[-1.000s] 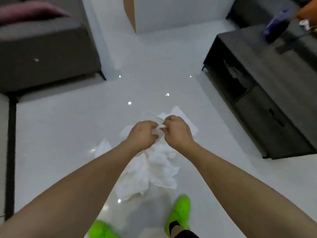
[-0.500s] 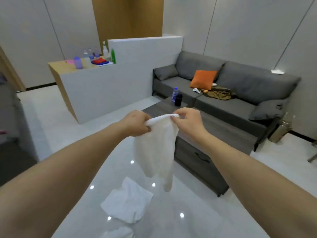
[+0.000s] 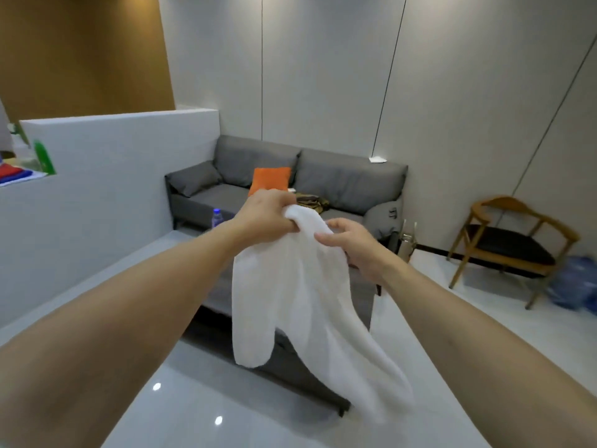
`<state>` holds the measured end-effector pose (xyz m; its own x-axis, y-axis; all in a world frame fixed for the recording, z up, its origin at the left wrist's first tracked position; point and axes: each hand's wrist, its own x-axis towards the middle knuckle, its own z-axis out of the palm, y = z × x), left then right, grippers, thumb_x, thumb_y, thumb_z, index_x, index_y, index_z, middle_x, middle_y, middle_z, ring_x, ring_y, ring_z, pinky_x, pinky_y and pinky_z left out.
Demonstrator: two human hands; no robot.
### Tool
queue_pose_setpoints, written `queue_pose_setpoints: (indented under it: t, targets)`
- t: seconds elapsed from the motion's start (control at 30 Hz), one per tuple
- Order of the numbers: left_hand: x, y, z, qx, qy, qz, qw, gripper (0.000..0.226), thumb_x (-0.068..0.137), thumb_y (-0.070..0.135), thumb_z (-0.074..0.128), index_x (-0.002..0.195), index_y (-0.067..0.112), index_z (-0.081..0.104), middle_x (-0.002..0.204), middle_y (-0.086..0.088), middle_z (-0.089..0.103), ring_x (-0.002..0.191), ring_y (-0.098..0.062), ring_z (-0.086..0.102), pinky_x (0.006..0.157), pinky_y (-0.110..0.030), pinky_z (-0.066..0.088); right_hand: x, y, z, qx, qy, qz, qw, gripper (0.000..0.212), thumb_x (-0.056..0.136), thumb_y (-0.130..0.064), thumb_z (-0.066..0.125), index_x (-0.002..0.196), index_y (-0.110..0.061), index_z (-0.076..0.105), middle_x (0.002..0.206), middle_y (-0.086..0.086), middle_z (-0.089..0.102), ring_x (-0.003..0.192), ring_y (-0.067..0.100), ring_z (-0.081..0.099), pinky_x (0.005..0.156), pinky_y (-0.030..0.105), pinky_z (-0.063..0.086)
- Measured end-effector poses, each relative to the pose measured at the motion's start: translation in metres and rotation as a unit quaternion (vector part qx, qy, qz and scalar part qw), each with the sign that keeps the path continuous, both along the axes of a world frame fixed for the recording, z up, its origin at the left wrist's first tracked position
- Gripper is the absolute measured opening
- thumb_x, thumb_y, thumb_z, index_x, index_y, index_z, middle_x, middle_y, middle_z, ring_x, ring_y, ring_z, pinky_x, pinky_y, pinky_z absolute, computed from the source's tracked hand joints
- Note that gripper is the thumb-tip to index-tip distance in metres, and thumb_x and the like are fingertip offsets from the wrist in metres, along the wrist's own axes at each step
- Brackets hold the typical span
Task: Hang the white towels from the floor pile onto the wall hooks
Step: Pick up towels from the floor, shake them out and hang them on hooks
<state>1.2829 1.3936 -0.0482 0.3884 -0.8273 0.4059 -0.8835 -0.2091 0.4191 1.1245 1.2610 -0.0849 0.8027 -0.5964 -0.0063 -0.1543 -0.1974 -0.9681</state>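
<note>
Both hands on one white towel (image 3: 290, 286): left hand (image 3: 265, 215) grips, right hand (image 3: 352, 244) pinches.

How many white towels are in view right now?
1. The white towel hangs in the air in front of the sofa, gripped at its top by the left hand and right hand. The floor pile is out of frame.

No legible text, labels or numbers anywhere.

Towel (image 3: 300, 305): hangs between left hand (image 3: 266, 215) and right hand (image 3: 352, 250)
Sofa (image 3: 323, 185): behind the hands (against the wall)
Chair (image 3: 510, 244): right of sofa
Cushion (image 3: 269, 179): on sofa
</note>
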Motion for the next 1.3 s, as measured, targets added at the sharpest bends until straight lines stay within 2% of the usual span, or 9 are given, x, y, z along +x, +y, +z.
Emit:
queue_pose_setpoints:
  t: [0.13,0.23,0.33,0.4,0.57,0.67,0.83,1.0,1.3]
  targets:
    - [0.031,-0.082,0.023,-0.052,0.048,-0.034,0.997,0.032,0.061,0.025,0.082,0.076,0.029,0.054,0.073,0.010,0.057,0.071,-0.008,0.053,0.057,-0.026,0.042,0.049,-0.056,0.011,0.090,-0.023,0.075,0.993,0.029,0.081,-0.002,0.071,0.110,-0.007,0.069,0.106,0.012,0.073,0.092,0.025,0.072,0.069,0.033,0.058]
    - [0.077,-0.124,0.027,-0.038,0.126,-0.017,0.991,0.059,0.062,0.027,0.087,0.113,0.030,0.057,0.097,0.009,0.061,0.089,-0.007,0.058,0.070,-0.021,0.048,0.093,-0.102,0.032,0.075,-0.059,0.046,0.994,0.034,0.076,0.009,0.066,0.109,0.000,0.069,0.112,0.022,0.068,0.095,0.033,0.067,0.088,0.044,0.053]
    - [0.121,-0.154,0.015,0.021,0.322,-0.057,0.945,0.090,0.067,0.026,0.087,0.140,0.030,0.036,0.120,0.007,0.059,0.107,-0.012,0.059,0.084,-0.023,0.050,0.133,-0.148,0.049,0.107,-0.079,0.069,0.989,0.044,0.069,0.013,0.061,0.111,0.002,0.068,0.114,0.026,0.066,0.101,0.040,0.064,0.094,0.050,0.050]
    - [0.144,-0.171,0.000,0.092,0.378,-0.109,0.915,0.079,0.067,0.025,0.088,0.134,0.029,0.046,0.115,0.014,0.066,0.107,-0.010,0.064,0.086,-0.025,0.053,0.153,-0.174,0.055,0.156,-0.101,0.088,0.979,0.043,0.072,0.007,0.062,0.114,0.002,0.066,0.117,0.027,0.064,0.107,0.042,0.062,0.096,0.052,0.049]
    - [0.182,-0.220,-0.021,0.034,0.367,-0.027,0.929,0.022,0.077,0.025,0.077,0.098,0.025,0.072,0.097,0.005,0.074,0.093,-0.015,0.070,0.082,-0.034,0.057,0.192,-0.248,0.062,0.100,-0.051,0.142,0.983,0.036,0.078,-0.013,0.076,0.112,-0.009,0.069,0.109,0.012,0.072,0.102,0.028,0.069,0.084,0.039,0.056]
    - [0.204,-0.247,-0.002,-0.039,0.301,0.032,0.952,0.014,0.078,0.020,0.070,0.091,0.021,0.074,0.093,-0.003,0.074,0.090,-0.018,0.070,0.078,-0.041,0.059,0.217,-0.289,0.063,-0.089,0.115,0.168,0.975,0.054,0.066,-0.030,0.088,0.115,-0.024,0.065,0.108,-0.001,0.072,0.101,0.018,0.069,0.086,0.041,0.057]
    - [0.222,-0.296,0.031,0.038,0.087,0.146,0.985,0.016,0.075,0.015,0.070,0.083,0.027,0.075,0.081,0.007,0.068,0.077,-0.011,0.063,0.063,-0.026,0.053,0.277,-0.323,0.072,-0.162,0.047,0.227,0.959,0.109,0.058,-0.021,0.092,0.147,-0.030,0.030,0.130,-0.002,0.051,0.108,0.010,0.057,0.086,0.030,0.055]
    - [0.229,-0.323,0.046,-0.004,0.083,0.260,0.962,0.022,0.065,0.014,0.075,0.074,0.027,0.060,0.076,0.006,0.058,0.073,-0.013,0.056,0.056,-0.026,0.043,0.315,-0.361,0.087,-0.332,0.022,0.271,0.903,0.020,0.078,-0.029,0.075,0.095,-0.019,0.072,0.089,0.000,0.071,0.084,0.015,0.067,0.080,0.044,0.058]
    - [0.227,-0.294,-0.001,0.086,0.072,0.473,0.874,0.022,0.089,0.033,0.063,0.102,0.017,0.069,0.099,-0.007,0.067,0.090,-0.024,0.058,0.078,-0.032,0.047,0.348,-0.454,0.123,-0.252,-0.093,0.189,0.945,0.005,0.075,-0.018,0.074,0.071,-0.014,0.074,0.071,0.003,0.071,0.064,0.014,0.067,0.058,0.031,0.056]
